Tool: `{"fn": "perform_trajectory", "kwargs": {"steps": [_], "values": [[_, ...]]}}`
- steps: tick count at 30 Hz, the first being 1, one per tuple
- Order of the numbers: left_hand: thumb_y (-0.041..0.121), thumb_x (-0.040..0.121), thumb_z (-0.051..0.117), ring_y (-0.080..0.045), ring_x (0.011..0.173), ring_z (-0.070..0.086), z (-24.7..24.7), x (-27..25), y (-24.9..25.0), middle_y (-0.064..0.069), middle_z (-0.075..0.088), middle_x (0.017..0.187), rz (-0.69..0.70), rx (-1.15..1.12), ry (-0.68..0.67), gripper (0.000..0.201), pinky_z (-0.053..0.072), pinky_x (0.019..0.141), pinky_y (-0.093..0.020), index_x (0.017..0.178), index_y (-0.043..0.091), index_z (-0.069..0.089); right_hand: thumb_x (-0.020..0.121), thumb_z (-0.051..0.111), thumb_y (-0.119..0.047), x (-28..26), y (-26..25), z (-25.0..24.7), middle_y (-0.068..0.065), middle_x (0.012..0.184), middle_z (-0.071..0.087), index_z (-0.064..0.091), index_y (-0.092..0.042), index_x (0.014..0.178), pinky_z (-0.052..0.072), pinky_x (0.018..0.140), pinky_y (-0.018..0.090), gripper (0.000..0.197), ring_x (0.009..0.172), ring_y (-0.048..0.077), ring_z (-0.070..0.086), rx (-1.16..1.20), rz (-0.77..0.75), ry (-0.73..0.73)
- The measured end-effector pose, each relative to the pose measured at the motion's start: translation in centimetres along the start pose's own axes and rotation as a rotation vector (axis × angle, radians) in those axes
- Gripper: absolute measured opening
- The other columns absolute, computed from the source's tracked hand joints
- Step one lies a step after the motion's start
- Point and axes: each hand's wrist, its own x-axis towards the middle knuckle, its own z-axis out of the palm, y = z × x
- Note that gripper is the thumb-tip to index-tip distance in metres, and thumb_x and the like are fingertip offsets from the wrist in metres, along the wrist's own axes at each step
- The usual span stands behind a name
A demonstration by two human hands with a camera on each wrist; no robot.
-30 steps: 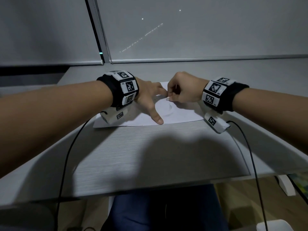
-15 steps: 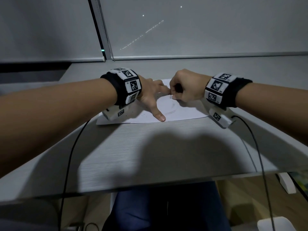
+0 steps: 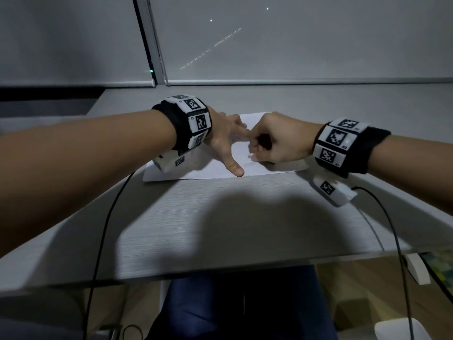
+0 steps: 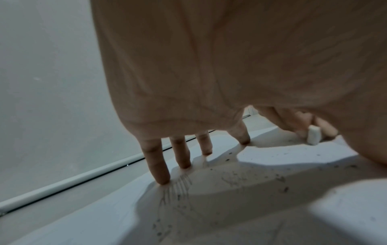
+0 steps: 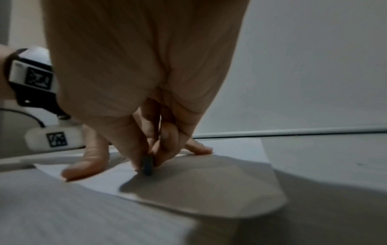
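Note:
A white sheet of paper (image 3: pixel 277 166) with faint pencil marks lies on the grey table (image 3: pixel 220 217). My left hand (image 3: pixel 228 146) presses it flat with spread, straight fingers (image 4: pixel 157 165), the thumb near the sheet's front edge. My right hand (image 3: pixel 253 153) pinches a small white eraser (image 3: pixel 251 156) between thumb and fingers, its lower end on the paper just right of the left index finger. The eraser (image 4: pixel 313 137) shows upright in the left wrist view. In the right wrist view it looks dark (image 5: pixel 147 165) and sits on the paper (image 5: pixel 209 182).
Dark eraser crumbs (image 4: pixel 280 179) dot the sheet. Closed blinds (image 3: pixel 294 45) stand behind the table. Black cables (image 3: pixel 105 229) hang from both wrists over the table's front edge (image 3: pixel 220 268). My legs are below.
My right hand has shifted the eraser a little across the paper. The left hand stays pressed on the sheet. The head view has moved slightly.

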Motion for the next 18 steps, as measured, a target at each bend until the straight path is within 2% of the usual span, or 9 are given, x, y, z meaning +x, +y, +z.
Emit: {"fn": "perform_trajectory", "kwargs": {"steps": [2,3,6,8,11,13,14,16,18], "values": [[0.114,0.034,0.053,-0.034,0.156,0.030,0.0,0.0,0.0,0.013,0.018,0.171,0.005,0.011,0.001,0.134,0.037,0.117,-0.063,0.155,0.073,0.014,0.088,0.080,-0.022,-0.2,-0.1,0.0,-0.010,0.067,0.071,0.078,-0.015,0.082,0.046,0.062,0.009,0.010,0.063,-0.002,0.065,-0.006,-0.027,-0.015],[0.112,0.039,0.055,-0.033,0.157,0.028,0.0,-0.1,0.1,0.013,0.016,0.173,-0.005,0.014,0.002,0.131,0.036,0.117,-0.063,0.156,0.072,0.012,0.088,0.080,-0.022,-0.1,0.2,-0.2,-0.010,0.066,0.070,0.078,-0.015,0.081,0.047,0.062,0.012,0.010,0.061,0.000,0.064,-0.018,-0.017,-0.004],[0.104,0.053,0.063,-0.033,0.161,0.023,0.0,-0.5,0.2,0.014,0.008,0.177,-0.039,0.014,0.002,0.126,0.032,0.119,-0.063,0.159,0.072,0.004,0.085,0.077,-0.023,0.4,1.6,-0.8,-0.006,0.064,0.070,0.075,-0.020,0.075,0.058,0.066,0.032,0.010,0.059,0.007,0.062,-0.067,0.065,0.049],[0.102,0.058,0.064,-0.033,0.160,0.023,0.0,-0.6,0.3,0.014,0.008,0.177,-0.046,0.024,0.004,0.122,0.033,0.117,-0.063,0.160,0.071,0.004,0.084,0.076,-0.024,0.4,1.5,-0.8,-0.007,0.064,0.070,0.072,-0.023,0.071,0.059,0.067,0.033,0.014,0.059,0.007,0.063,-0.068,0.081,0.056],[0.101,0.058,0.065,-0.033,0.156,0.029,0.0,-0.7,0.3,0.011,0.015,0.173,-0.031,0.036,0.007,0.115,0.038,0.114,-0.061,0.159,0.064,0.024,0.085,0.079,-0.022,0.0,-1.0,0.1,-0.008,0.064,0.068,0.070,-0.023,0.071,0.051,0.061,0.018,0.016,0.060,0.002,0.062,-0.007,-0.019,0.004],[0.097,0.060,0.069,-0.029,0.154,0.031,0.1,-0.8,0.2,0.013,0.019,0.168,-0.040,0.020,0.013,0.106,0.040,0.113,-0.056,0.154,0.057,0.041,0.084,0.081,-0.022,0.0,-2.2,0.7,-0.006,0.067,0.070,0.075,-0.017,0.077,0.051,0.060,0.016,0.011,0.063,0.003,0.064,0.016,-0.087,-0.013],[0.095,0.061,0.070,-0.028,0.154,0.031,0.1,-0.8,0.2,0.013,0.020,0.166,-0.040,0.013,0.013,0.104,0.040,0.113,-0.055,0.153,0.055,0.044,0.085,0.082,-0.022,0.0,-2.4,0.9,-0.005,0.068,0.071,0.077,-0.015,0.080,0.052,0.061,0.018,0.010,0.064,0.005,0.065,0.024,-0.095,-0.017],[0.099,0.053,0.067,-0.029,0.155,0.030,0.0,-0.9,0.3,0.014,0.018,0.168,-0.024,0.013,0.005,0.110,0.038,0.114,-0.057,0.152,0.060,0.041,0.084,0.083,-0.025,0.2,-2.0,0.5,-0.003,0.069,0.073,0.079,-0.015,0.081,0.055,0.064,0.022,0.011,0.063,0.009,0.067,0.040,-0.084,-0.033],[0.109,0.034,0.056,-0.032,0.155,0.031,0.0,-0.8,0.2,0.013,0.017,0.170,0.006,0.040,-0.007,0.128,0.037,0.115,-0.060,0.152,0.068,0.030,0.084,0.084,-0.025,0.3,-1.0,-0.2,-0.003,0.066,0.073,0.078,-0.015,0.078,0.054,0.064,0.024,0.013,0.059,0.008,0.066,0.015,-0.060,-0.052]]}}
